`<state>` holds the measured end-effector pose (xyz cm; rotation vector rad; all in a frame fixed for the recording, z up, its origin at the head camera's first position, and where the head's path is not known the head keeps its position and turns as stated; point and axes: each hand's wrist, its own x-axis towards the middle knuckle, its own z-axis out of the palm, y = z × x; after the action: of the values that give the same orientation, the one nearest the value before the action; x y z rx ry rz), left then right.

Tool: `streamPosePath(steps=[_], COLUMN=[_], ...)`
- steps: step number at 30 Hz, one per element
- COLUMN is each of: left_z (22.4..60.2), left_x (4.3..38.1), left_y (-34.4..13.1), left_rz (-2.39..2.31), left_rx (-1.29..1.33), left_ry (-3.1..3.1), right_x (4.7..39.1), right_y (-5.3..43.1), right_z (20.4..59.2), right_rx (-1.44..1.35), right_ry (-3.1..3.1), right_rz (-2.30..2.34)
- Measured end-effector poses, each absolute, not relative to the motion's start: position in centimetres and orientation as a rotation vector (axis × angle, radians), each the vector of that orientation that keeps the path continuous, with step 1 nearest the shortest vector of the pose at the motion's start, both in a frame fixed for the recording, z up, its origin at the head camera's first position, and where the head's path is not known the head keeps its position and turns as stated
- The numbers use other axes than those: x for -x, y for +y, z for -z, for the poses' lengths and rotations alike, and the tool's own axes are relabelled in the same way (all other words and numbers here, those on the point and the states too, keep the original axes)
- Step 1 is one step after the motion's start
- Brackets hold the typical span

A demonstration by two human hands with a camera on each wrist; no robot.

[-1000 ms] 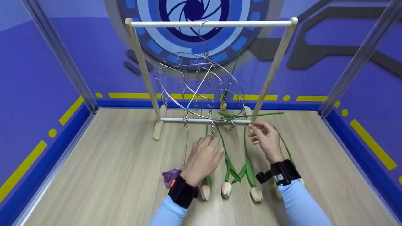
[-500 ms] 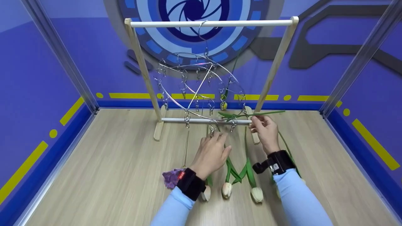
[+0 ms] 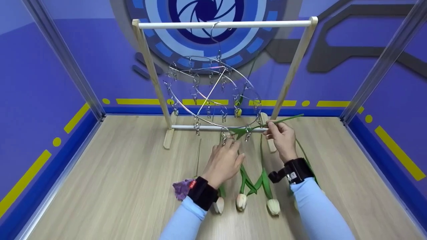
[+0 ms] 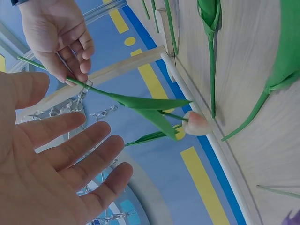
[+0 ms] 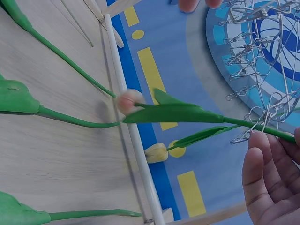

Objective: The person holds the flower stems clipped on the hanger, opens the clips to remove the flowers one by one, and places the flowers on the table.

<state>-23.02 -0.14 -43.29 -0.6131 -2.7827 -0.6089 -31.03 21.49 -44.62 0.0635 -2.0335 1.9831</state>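
My right hand (image 3: 282, 138) pinches the green stem of a pale pink tulip (image 5: 129, 102), close by a metal clip (image 5: 265, 117) at the hanger's right side. In the left wrist view the tulip's leaves (image 4: 145, 103) and bud point away from that hand toward the rack's lower bar. My left hand (image 4: 70, 145) has its fingers spread and nothing in its palm; in the head view it is just below a front clip (image 3: 225, 133). The round metal clip hanger (image 3: 206, 96) hangs by its hook from the rack's top bar (image 3: 260, 24).
A yellow tulip (image 5: 157, 153) hangs head down at the hanger's back. On the table (image 3: 116, 186) lie several tulips, among them a white one (image 3: 273, 207) and a pinkish one (image 3: 241, 202), and a purple flower (image 3: 181, 189). Blue walls enclose the table.
My right hand has moved up slightly to the stem. The tulip has tilted, its bud end lower and stem end higher. My left hand has shifted right and a little up.
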Motion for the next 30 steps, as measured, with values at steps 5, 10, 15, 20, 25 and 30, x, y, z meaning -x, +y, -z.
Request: streamPosePath(steps=[5,10,15,20,25,30], left_z=[43.4,43.3,43.1,43.1,43.1,42.8], left_x=[23.0,22.9,22.8,22.8,22.7,22.7], left_y=[-0.3,-0.4,-0.6,-0.6,-0.6,-0.6], left_rz=[0.596,0.604,0.602,0.620,0.664,0.720], left_rx=[0.614,0.617,0.627,0.629,0.623,0.657], left_ry=[-2.764,-2.745,-2.731,-2.745,-2.771,-2.800], right_x=[30.5,30.1,29.9,29.6,29.2,28.9], right_y=[21.6,21.6,21.6,21.6,21.5,21.5], right_z=[44.3,44.0,43.7,43.3,43.1,43.2], right_rx=[-0.075,-0.111,-0.135,-0.152,-0.160,-0.156], right_ry=[-2.045,-2.050,-2.039,-2.046,-2.077,-2.097], right_rz=[-1.978,-1.967,-1.972,-1.981,-2.000,-2.021])
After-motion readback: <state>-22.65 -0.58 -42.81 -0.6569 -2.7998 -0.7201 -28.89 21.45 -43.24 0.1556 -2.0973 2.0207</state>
